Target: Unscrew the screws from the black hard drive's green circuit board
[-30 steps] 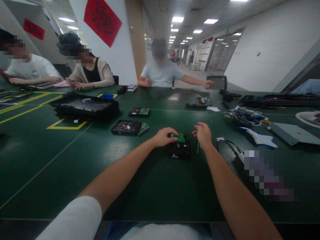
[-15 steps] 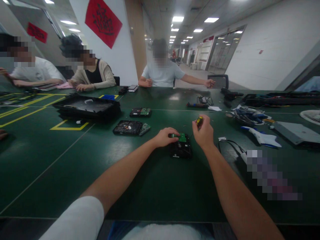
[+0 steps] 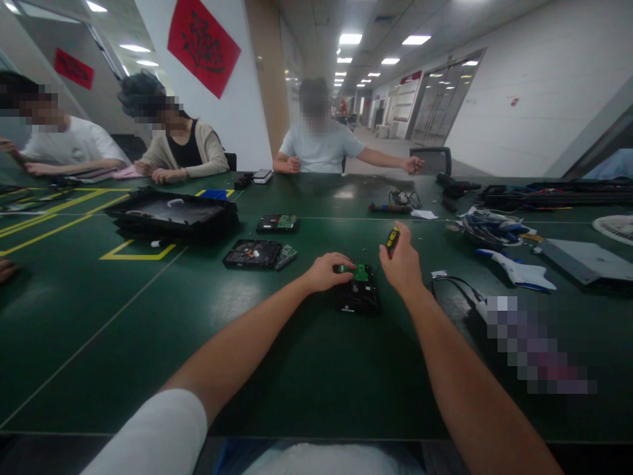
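From my head camera, I look down on a green table point(image 3: 277, 369) with both my hands above it. My left hand point(image 3: 329, 272) reaches over the upper left part of a black hard drive point(image 3: 359, 297), its fingers bent and partly spread, with thumb and forefinger a little apart on the green circuit board point(image 3: 362, 272). Whether they pinch the edge or only press from above, I cannot tell. The drive lies flat on the table in front of me, between my hands.

My right hand point(image 3: 401, 260) is just to the right of the drive, its fingers curled around the yellow-and-black handle point(image 3: 392, 241) of a tool, the handle's end poking up past my thumb. I cannot make out clearly where the tip is.

Beyond my left hand lie an opened black drive case point(image 3: 251, 253), a loose circuit board point(image 3: 287, 256) touching or just beside it, and another drive point(image 3: 277, 223) farther off. To the left is a large black tray point(image 3: 173, 214). Right of my right hand I see a blue-and-white piece point(image 3: 519, 269) and a flat grey box point(image 3: 583, 260). Across the table sits a person in a light shirt point(image 3: 319, 148).
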The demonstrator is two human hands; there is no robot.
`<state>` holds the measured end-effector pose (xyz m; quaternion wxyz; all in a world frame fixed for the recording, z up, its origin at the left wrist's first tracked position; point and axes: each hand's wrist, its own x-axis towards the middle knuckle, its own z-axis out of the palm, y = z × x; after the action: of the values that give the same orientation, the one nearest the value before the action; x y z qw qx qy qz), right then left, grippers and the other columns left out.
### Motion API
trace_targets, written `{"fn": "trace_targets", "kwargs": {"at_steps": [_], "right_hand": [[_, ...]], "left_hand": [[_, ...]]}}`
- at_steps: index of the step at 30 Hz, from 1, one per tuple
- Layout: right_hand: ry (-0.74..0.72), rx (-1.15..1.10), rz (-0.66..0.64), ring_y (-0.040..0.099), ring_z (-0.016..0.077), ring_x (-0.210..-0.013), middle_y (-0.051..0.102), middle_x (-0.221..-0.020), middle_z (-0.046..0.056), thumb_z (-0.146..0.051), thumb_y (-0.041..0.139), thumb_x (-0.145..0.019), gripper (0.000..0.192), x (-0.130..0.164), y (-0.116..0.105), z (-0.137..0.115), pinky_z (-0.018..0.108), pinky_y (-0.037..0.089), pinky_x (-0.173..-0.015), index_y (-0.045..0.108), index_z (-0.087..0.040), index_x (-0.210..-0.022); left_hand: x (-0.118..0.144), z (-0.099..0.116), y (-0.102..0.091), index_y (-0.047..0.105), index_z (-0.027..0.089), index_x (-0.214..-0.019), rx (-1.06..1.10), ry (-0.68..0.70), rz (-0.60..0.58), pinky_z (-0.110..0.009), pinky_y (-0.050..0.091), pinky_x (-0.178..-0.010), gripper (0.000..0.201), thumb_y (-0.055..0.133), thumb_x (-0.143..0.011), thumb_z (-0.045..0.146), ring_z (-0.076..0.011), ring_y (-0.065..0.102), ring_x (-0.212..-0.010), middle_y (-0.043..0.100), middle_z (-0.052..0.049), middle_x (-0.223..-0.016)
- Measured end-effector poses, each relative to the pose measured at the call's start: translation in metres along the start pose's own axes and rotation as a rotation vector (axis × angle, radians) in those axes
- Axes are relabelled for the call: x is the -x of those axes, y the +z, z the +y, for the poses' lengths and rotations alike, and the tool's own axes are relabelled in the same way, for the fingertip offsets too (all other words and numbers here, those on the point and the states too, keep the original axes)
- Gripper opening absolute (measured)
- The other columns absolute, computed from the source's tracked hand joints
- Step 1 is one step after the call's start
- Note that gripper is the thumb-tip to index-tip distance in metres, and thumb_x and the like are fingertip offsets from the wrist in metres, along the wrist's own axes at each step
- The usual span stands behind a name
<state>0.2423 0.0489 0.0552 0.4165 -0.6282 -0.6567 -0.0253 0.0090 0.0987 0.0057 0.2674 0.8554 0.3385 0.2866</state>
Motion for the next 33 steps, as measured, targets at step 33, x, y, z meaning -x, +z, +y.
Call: {"fn": "trace_targets", "kwargs": {"at_steps": [33], "right_hand": [[-0.179,-0.354,-0.012,0.072,0.0247,-0.080,0.072,-0.103,0.009,-0.039,0.059,-0.097,0.071,0.007,0.016,-0.007,0.046,0.064,-0.081,0.028,-0.025,-0.159]], "left_hand": [[-0.002,-0.004,0.006,0.078,0.027,-0.110,0.010,0.096,0.057,-0.040,0.049,-0.109,0.027,0.077,-0.086,0.040,-0.0230,0.067,-0.116,0.075,-0.004,-0.121]]}}
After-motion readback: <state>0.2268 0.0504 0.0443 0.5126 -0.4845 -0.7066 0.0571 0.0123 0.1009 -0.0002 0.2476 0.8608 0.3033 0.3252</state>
